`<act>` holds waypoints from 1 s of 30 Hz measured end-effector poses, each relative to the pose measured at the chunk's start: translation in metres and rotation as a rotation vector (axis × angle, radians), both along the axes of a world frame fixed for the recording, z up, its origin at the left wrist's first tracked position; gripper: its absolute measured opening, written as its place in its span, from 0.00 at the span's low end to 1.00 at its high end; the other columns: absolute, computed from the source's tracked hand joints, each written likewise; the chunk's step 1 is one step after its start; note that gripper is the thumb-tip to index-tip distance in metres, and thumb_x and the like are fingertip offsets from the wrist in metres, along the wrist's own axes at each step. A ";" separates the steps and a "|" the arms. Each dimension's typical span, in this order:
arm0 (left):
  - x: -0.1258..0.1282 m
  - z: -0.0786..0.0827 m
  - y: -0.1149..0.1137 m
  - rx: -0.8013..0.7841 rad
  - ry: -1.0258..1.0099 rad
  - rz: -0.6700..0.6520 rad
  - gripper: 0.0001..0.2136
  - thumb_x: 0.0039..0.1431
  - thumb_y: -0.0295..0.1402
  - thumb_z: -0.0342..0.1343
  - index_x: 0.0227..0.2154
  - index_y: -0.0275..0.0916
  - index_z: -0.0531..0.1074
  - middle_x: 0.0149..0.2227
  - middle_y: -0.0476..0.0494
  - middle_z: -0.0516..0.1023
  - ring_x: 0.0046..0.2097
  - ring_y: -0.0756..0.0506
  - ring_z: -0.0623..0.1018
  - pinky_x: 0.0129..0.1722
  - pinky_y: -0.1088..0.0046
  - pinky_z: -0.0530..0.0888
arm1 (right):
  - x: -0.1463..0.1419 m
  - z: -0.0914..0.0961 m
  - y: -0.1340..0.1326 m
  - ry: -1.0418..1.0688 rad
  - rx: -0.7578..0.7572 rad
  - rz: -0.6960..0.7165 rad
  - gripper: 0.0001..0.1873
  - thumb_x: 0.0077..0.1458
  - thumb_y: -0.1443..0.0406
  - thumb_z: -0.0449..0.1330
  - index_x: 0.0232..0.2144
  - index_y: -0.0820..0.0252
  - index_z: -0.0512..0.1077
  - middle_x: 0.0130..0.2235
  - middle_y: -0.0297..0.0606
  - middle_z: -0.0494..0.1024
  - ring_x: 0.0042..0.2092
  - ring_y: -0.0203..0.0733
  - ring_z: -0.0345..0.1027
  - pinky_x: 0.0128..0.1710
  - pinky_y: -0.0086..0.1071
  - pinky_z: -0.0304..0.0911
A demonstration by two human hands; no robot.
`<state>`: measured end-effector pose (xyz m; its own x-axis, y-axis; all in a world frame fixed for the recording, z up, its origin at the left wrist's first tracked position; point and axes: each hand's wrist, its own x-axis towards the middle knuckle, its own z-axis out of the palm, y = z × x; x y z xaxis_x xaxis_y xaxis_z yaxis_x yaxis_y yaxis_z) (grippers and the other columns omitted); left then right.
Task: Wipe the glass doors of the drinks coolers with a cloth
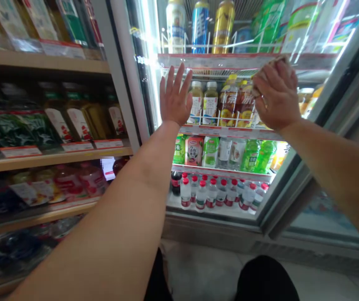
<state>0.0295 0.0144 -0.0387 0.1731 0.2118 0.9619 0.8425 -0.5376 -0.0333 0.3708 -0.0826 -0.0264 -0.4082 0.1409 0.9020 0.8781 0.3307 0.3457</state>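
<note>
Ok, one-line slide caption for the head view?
Left hand spread flat on the drinks-cooler glass door while the right hand presses a crumpled cloth against the glass.

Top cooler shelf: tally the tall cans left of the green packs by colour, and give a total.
White can: 1
Blue can: 1
Gold can: 1
Total: 3
The cloth under the right hand hides none of them.

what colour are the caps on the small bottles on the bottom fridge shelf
Red caps, clearest in the head view.
</note>
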 end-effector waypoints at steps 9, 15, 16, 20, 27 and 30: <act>-0.001 -0.001 -0.001 0.034 -0.005 -0.030 0.33 0.69 0.41 0.47 0.76 0.62 0.55 0.76 0.76 0.40 0.76 0.56 0.27 0.78 0.69 0.28 | -0.022 -0.023 -0.002 -0.261 -0.129 0.101 0.25 0.71 0.60 0.53 0.68 0.47 0.71 0.72 0.34 0.67 0.75 0.58 0.54 0.75 0.66 0.49; 0.000 -0.001 0.005 0.035 -0.004 -0.013 0.32 0.70 0.41 0.45 0.76 0.55 0.56 0.76 0.77 0.36 0.74 0.60 0.21 0.76 0.71 0.22 | -0.019 0.007 -0.002 -0.124 -0.093 0.033 0.25 0.75 0.58 0.50 0.70 0.46 0.68 0.74 0.32 0.62 0.77 0.59 0.49 0.75 0.65 0.48; 0.000 -0.001 0.005 0.032 -0.006 -0.039 0.32 0.70 0.42 0.46 0.76 0.57 0.56 0.76 0.78 0.37 0.74 0.61 0.20 0.76 0.71 0.22 | -0.018 0.009 0.000 -0.076 -0.045 0.013 0.26 0.75 0.58 0.50 0.71 0.49 0.67 0.75 0.35 0.60 0.77 0.61 0.48 0.75 0.66 0.47; -0.002 0.000 0.002 0.023 -0.035 -0.142 0.35 0.66 0.42 0.51 0.75 0.66 0.56 0.75 0.80 0.44 0.75 0.59 0.25 0.77 0.71 0.25 | -0.025 0.003 0.001 -0.267 -0.110 0.031 0.24 0.75 0.60 0.51 0.68 0.51 0.71 0.72 0.36 0.66 0.76 0.56 0.52 0.77 0.61 0.47; -0.001 0.000 -0.001 0.035 0.023 0.008 0.33 0.69 0.38 0.45 0.77 0.52 0.57 0.77 0.70 0.38 0.77 0.56 0.29 0.77 0.70 0.25 | -0.028 0.020 -0.001 -0.028 0.028 -0.049 0.27 0.73 0.61 0.50 0.70 0.54 0.69 0.75 0.37 0.61 0.77 0.58 0.49 0.75 0.63 0.49; 0.000 0.000 0.005 0.022 -0.001 -0.027 0.32 0.70 0.40 0.46 0.76 0.57 0.55 0.76 0.77 0.38 0.76 0.58 0.24 0.77 0.68 0.23 | -0.037 0.016 0.001 -0.210 -0.115 -0.011 0.27 0.74 0.59 0.49 0.70 0.50 0.68 0.74 0.32 0.62 0.77 0.55 0.47 0.77 0.63 0.44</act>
